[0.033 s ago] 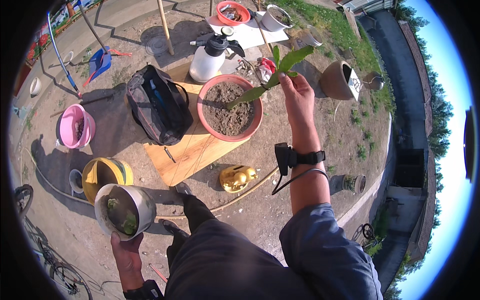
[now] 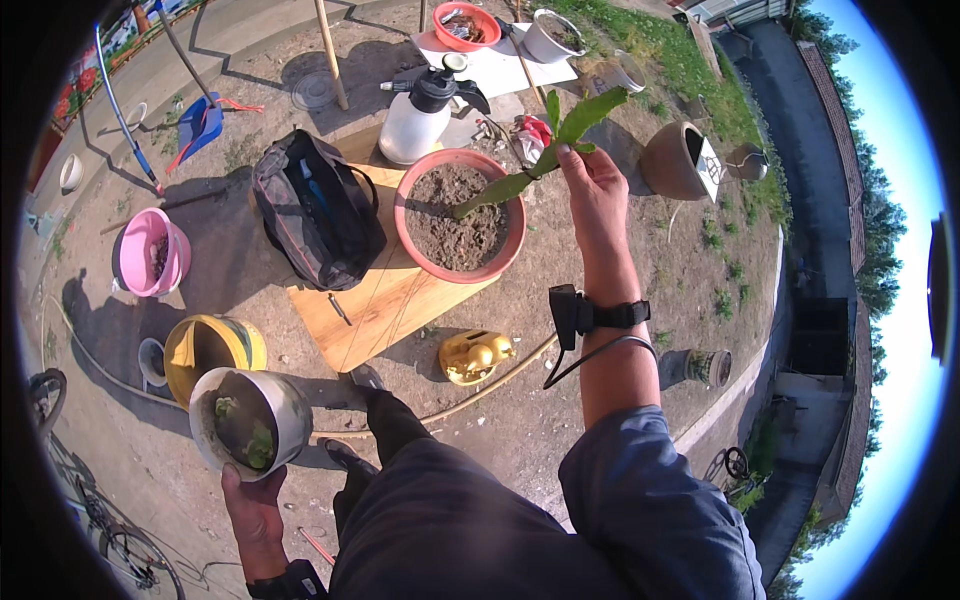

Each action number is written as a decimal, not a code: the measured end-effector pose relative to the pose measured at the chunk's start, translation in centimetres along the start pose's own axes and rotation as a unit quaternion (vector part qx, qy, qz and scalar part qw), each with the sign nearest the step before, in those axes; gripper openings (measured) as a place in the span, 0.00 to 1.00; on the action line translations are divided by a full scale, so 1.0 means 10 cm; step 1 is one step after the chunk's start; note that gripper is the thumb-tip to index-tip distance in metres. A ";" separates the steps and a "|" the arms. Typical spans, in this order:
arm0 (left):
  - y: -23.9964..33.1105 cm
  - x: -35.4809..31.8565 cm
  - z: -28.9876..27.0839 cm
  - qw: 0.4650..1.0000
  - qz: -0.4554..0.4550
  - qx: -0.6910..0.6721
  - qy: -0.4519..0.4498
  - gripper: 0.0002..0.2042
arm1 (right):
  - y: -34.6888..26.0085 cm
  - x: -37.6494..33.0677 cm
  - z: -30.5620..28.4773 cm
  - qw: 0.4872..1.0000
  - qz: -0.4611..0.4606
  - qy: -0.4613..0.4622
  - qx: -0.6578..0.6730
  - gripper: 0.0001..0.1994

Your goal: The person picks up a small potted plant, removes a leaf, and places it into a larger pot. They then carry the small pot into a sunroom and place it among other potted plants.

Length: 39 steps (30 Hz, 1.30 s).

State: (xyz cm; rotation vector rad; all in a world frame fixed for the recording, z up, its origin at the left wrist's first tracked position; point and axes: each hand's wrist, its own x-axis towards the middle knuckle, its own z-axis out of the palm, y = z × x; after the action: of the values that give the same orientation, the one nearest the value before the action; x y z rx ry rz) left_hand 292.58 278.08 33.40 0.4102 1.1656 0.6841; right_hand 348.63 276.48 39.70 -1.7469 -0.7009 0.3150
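Nearest, the left hand (image 2: 255, 515) grips from below a small round whitish pot (image 2: 250, 420) with a little soil and a few green bits left inside; its fingers are wrapped under the base, closed on the pot. Just beyond it on the dirt sits a yellow round bucket (image 2: 213, 348), and to the right a small golden watering can (image 2: 475, 356) lies near a thin hose.

Further out, the right hand (image 2: 592, 185) is raised, thumb and fingers pinched shut on a long green leafy cutting (image 2: 548, 150), whose lower end hangs over the soil of a wide terracotta-pink bowl planter (image 2: 460, 213). That planter stands on a pale wooden board (image 2: 375, 305), beside a black fabric tool bag (image 2: 315, 210).

Judging by this, the cutting is out of the small pot but not yet set: the planter's soil looks bare and flat, so planting and firming are left.

Beyond stand a white plastic pressure sprayer with a black top (image 2: 420, 115), a pink bucket (image 2: 150, 250) off to the left, and a brown clay pot lying on its side (image 2: 675, 160) with a pale square label or card, too small to make out, at its mouth.
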 end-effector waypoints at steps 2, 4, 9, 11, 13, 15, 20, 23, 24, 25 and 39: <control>-0.01 0.00 0.00 1.000 0.002 0.001 -0.002 0.37 | 0.07 0.02 0.00 1.000 -0.015 0.001 0.009 0.10; -0.02 0.00 0.00 1.000 0.003 0.002 0.000 0.37 | 0.09 0.03 -0.01 1.000 -0.010 0.000 0.011 0.10; 0.00 0.01 -0.01 1.000 0.002 0.006 0.000 0.36 | 0.09 0.02 -0.03 1.000 -0.010 -0.006 0.027 0.10; 0.00 0.02 -0.02 1.000 0.002 0.008 0.007 0.36 | 0.05 0.00 0.01 0.999 -0.012 -0.015 0.035 0.10; 0.00 0.01 -0.02 1.000 0.005 0.012 0.011 0.36 | 0.06 -0.02 -0.02 0.999 -0.005 -0.022 0.044 0.10; 0.01 0.01 -0.04 1.000 0.004 0.012 0.014 0.36 | 0.07 -0.04 -0.06 0.999 0.005 -0.031 0.031 0.09; 0.02 0.01 -0.02 1.000 0.007 0.013 0.017 0.37 | 0.15 -0.04 -0.15 0.999 -0.001 -0.042 0.019 0.10; 0.01 0.01 -0.04 1.000 0.011 0.008 0.023 0.36 | 0.23 -0.07 -0.22 0.997 0.010 -0.030 0.064 0.12; 0.01 0.02 -0.06 1.000 0.011 0.006 0.024 0.36 | 0.25 -0.08 -0.26 0.997 0.017 -0.026 0.066 0.12; 0.01 0.02 -0.07 1.000 0.011 0.003 0.021 0.36 | 0.28 -0.10 -0.30 0.997 0.024 -0.022 0.068 0.13; 0.09 -0.01 -0.09 0.999 0.014 -0.011 0.029 0.34 | 0.70 -0.13 0.01 0.997 0.033 -0.064 0.031 0.16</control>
State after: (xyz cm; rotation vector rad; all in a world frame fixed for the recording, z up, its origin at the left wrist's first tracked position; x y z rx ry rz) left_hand 291.48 278.62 33.70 0.3907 1.2082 0.7371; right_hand 349.60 274.68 32.88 -1.7052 -0.7180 0.4924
